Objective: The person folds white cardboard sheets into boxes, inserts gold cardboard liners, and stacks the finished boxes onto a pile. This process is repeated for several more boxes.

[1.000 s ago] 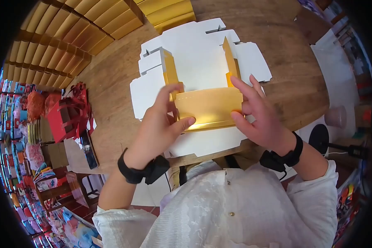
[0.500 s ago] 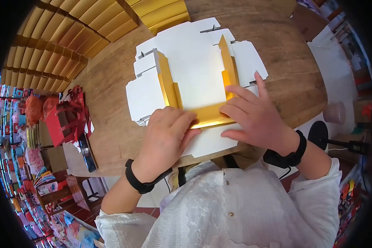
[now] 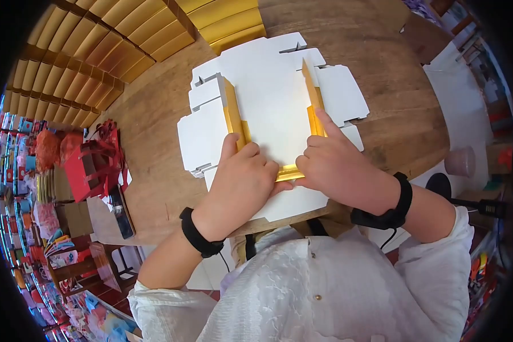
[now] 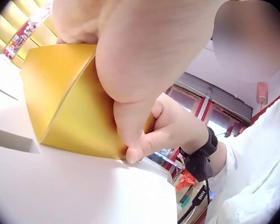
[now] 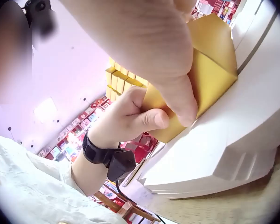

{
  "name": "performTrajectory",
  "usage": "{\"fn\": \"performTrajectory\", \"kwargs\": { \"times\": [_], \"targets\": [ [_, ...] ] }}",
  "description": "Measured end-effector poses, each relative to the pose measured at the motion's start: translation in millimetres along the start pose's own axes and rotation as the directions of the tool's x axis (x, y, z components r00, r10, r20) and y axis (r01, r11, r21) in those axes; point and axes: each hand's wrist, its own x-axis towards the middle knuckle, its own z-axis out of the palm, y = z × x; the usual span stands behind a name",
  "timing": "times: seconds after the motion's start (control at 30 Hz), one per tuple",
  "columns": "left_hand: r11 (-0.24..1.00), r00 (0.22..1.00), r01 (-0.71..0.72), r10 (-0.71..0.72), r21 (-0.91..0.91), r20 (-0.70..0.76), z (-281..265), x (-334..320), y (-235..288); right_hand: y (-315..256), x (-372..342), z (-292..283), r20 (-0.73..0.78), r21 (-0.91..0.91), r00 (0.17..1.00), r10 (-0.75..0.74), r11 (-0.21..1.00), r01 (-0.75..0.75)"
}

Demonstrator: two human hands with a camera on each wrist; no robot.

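Light card, gentle grip

The box (image 3: 273, 125) lies on white blanks (image 3: 202, 134) atop the counter (image 3: 393, 108), probably light, springy, slick and easily creased. The left hand (image 3: 242, 182) and right hand (image 3: 336, 168) each pinch its near wall (image 3: 289, 172); the corners (image 4: 67, 96) should bear pressure best.

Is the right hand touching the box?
Touching: the right wrist view shows the right hand with its thumb against the gold side of the box.

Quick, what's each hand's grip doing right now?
Left hand: grip closed on the gold near wall, left end.
Right hand: grip closed on the same wall, right end.
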Motion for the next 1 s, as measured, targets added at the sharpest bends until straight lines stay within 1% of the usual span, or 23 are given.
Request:
{"fn": "performTrajectory", "kwargs": {
  "times": [0.03, 0.07, 0.1, 0.13, 0.2, 0.23, 0.27, 0.3, 0.33, 0.37, 0.4, 0.43, 0.47, 0.5, 0.53, 0.57, 0.6, 0.63, 0.7, 0.77, 0.83, 0.9, 1.0],
  "targets": [
    [1.0, 1.0, -0.005, 0.005, -0.024, 0.02, 1.0, 1.6, -1.5, 1.0, 1.4, -0.4, 0.001, 0.0, 1.0, 0.0, 1.0, 0.0],
    [1.0, 1.0, -0.003, 0.003, -0.024, 0.019, -0.6, 4.1, -2.4, 2.5, 3.4, -1.2, 0.068, 0.031, 0.998, 0.002, 1.0, -0.004],
    [1.0, 0.993, -0.003, 0.006, -0.02, 0.118, -4.5, 7.5, -2.9, 3.0, 5.4, -2.6, 0.132, 0.06, 0.991, 0.001, 0.998, -0.009],
    [1.0, 0.976, -0.005, 0.008, -0.014, 0.216, -7.8, 9.7, -3.5, 2.6, 7.7, -4.9, 0.128, 0.057, 0.992, -0.002, 0.998, -0.005],
    [1.0, 0.97, -0.016, 0.015, 0.0, 0.244, -8.9, 10.8, -4.5, 2.1, 10.4, -11.2, 0.259, 0.011, 0.966, -0.016, 1.0, 0.014],
    [1.0, 0.961, -0.029, 0.026, 0.01, 0.274, -8.8, 11.8, -5.2, 5.2, 7.3, -14.8, 0.256, 0.008, 0.966, -0.016, 1.0, 0.014],
    [0.999, 0.962, -0.031, 0.026, 0.014, 0.271, -9.2, 10.6, -9.5, 11.3, 0.8, -18.6, 0.059, 0.064, 0.995, -0.078, 0.995, 0.075],
    [0.991, 0.976, -0.117, 0.125, -0.059, 0.176, -10.3, 7.4, -18.0, 18.7, -5.1, -22.7, -0.144, 0.103, 0.981, -0.13, 0.984, 0.146],
    [0.971, 0.974, -0.207, 0.217, -0.124, 0.072, -12.8, 4.5, -25.4, 30.0, -8.0, -26.8, -0.145, 0.097, 0.981, -0.132, 0.984, 0.147],
    [0.97, 0.974, -0.207, 0.217, -0.124, 0.069, -19.0, 1.0, -30.2, 43.4, -9.8, -30.9, -0.159, -0.041, 0.984, -0.081, 0.996, 0.075],
    [0.977, 0.979, -0.202, 0.204, 0.068, -0.025, -31.2, -1.6, -32.9, 49.6, -11.1, -34.6, -0.18, -0.176, 0.983, -0.031, 0.984, -0.001],
    [0.951, 0.971, -0.172, 0.208, 0.255, -0.12, -42.2, -2.7, -34.2, 48.0, -11.8, -39.1, -0.178, -0.176, 0.984, -0.03, 0.984, -0.002],
    [0.952, 0.971, -0.172, 0.208, 0.255, -0.122, -51.7, -2.0, -35.4, 44.6, -11.1, -44.1, -0.13, -0.165, 0.991, 0.037, 0.985, -0.058],
    [0.931, 0.958, -0.005, 0.109, 0.364, -0.266, -60.7, -0.7, -36.7, 40.1, -9.3, -47.0, -0.081, -0.158, 0.992, 0.1, 0.981, -0.112],
    [0.88, 0.91, 0.172, 0.03, 0.442, -0.413, -64.9, -0.3, -37.2, 28.3, -5.9, -36.2, -0.25, -0.055, 0.964, 0.092, 0.992, -0.109],
    [0.879, 0.909, 0.175, 0.028, 0.443, -0.415, -61.5, -0.6, -37.6, 10.7, -4.1, -31.9, -0.251, -0.057, 0.964, 0.089, 0.993, -0.107],
    [0.963, 0.908, 0.165, -0.065, 0.212, -0.413, -54.4, -1.1, -38.4, -9.4, -0.3, -30.2, -0.281, 0.181, 0.954, 0.106, 0.982, -0.056],
    [0.988, 0.909, 0.153, -0.154, -0.033, -0.387, -48.5, -1.8, -38.1, -18.9, 1.6, -29.4, -0.303, 0.407, 0.944, 0.13, 0.913, 0.005],
    [0.983, 0.965, 0.077, -0.116, -0.17, -0.237, -39.5, -7.1, -31.9, -18.7, -0.1, -35.9, -0.277, 0.448, 0.955, 0.102, 0.893, 0.034],
    [0.968, 0.981, 0.057, -0.1, -0.244, -0.167, -33.1, -14.0, -29.6, -8.5, -5.2, -42.3, -0.247, 0.491, 0.966, 0.074, 0.869, 0.059],
    [0.944, 0.981, 0.075, -0.127, -0.321, -0.144, -30.1, -17.0, -29.0, 30.5, -18.9, -48.3, -0.219, 0.415, 0.962, 0.164, 0.908, -0.061],
    [0.911, 0.979, 0.093, -0.157, -0.402, -0.129, -27.8, -16.1, -25.1, 68.1, -28.6, -44.2, -0.15, 0.535, 0.95, 0.273, 0.831, -0.154],
    [0.881, 0.991, 0.074, -0.118, -0.468, -0.065, -24.4, -4.4, -14.1, 88.2, -30.3, -44.8, -0.075, 0.547, 0.964, 0.254, 0.819, -0.173]
  ]
}}
